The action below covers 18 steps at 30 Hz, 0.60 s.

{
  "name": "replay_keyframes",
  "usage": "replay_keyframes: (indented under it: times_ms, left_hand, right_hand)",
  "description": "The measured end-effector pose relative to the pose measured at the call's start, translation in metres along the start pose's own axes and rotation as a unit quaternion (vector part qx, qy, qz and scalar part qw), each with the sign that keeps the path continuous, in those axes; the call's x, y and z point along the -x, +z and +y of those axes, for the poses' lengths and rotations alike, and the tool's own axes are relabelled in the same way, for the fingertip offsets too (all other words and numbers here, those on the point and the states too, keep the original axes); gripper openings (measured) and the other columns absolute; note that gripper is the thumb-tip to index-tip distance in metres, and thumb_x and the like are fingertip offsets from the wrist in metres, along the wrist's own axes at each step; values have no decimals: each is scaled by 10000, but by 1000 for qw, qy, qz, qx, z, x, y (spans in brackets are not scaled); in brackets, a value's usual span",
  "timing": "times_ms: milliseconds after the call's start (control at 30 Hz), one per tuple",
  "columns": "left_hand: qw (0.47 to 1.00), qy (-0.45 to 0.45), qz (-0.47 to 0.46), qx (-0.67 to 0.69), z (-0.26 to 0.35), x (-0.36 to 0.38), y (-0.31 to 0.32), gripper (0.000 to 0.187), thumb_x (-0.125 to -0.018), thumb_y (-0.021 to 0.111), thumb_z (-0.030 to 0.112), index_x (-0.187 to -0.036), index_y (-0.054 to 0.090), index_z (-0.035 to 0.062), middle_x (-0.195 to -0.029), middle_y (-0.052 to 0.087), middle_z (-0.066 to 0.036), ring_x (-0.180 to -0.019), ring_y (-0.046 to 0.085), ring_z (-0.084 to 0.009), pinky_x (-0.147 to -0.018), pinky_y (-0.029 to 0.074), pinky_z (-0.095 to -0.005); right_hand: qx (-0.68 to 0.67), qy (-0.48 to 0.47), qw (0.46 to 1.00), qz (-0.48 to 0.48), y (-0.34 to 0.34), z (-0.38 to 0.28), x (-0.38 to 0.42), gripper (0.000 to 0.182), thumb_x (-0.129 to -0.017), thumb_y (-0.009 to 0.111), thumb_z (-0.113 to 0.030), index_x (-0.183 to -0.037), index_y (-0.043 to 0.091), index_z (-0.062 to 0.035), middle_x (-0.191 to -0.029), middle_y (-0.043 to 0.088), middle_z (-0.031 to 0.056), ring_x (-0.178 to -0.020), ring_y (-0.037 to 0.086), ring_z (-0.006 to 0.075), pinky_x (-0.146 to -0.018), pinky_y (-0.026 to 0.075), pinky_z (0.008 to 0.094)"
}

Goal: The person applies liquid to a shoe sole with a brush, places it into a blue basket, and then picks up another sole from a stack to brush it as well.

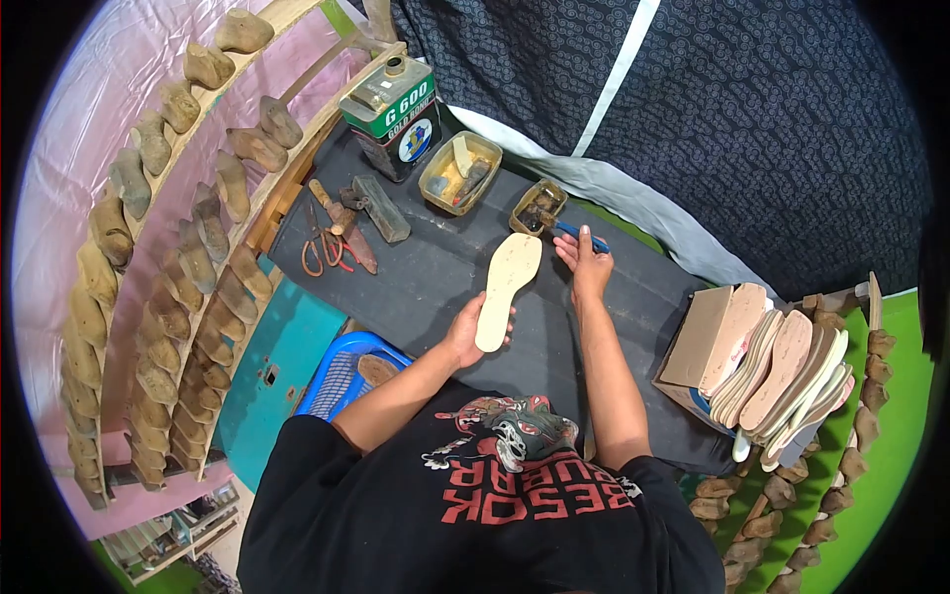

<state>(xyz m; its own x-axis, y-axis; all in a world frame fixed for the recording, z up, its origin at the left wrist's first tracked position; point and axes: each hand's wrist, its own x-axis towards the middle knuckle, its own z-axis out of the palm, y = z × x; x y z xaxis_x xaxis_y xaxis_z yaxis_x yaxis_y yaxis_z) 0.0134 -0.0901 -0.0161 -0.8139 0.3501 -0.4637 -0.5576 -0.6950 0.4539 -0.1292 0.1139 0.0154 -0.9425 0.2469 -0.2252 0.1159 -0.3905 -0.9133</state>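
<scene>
My left hand (467,330) grips a pale cream insole (510,282) by its heel end, with the toe end pointing away from me over the dark table. In my right hand (591,263) is the blue handle of a brush (586,240). Its dark head dips into a small, glue-stained tub (546,195) near the table's far edge. The insole's toe end lies just short of that tub in this view.
A larger tub (477,203) and a glue can (388,119) stand at the back left. Scissors (319,243), a knife (361,249) and a grey block (382,210) lie nearby. Stacked insoles (787,366) fill a box at right; a blue basket (341,361) sits at left, beside racks of shoe lasts (203,252).
</scene>
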Motion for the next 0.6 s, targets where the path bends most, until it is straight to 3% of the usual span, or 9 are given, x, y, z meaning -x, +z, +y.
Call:
replay_keyframes:
  times_ms: [233, 600]
  left_hand:
    - [1000, 2, -10, -11, -5, 2, 1, 491, -1092, 380, 472, -1345, 573, 98, -1151, 690, -83, -888, 694, -224, -738, 609, -410]
    - [998, -26, -25, -44, -41, -4, 27, 507, -1084, 393, 475, -1349, 568, 80, -1153, 689, -83, -894, 692, -199, -742, 608, -380]
  right_hand:
    - [-30, -6, 999, -10, -5, -6, 11, 375, -1034, 668, -324, -1075, 566, 34, -961, 721, 228, -810, 772, 302, -676, 648, 335]
    - [11, -81, 997, 15, -66, -42, 33, 317, -1058, 633, -273, -1108, 588, 36, -929, 722, 188, -773, 753, 249, -682, 620, 324]
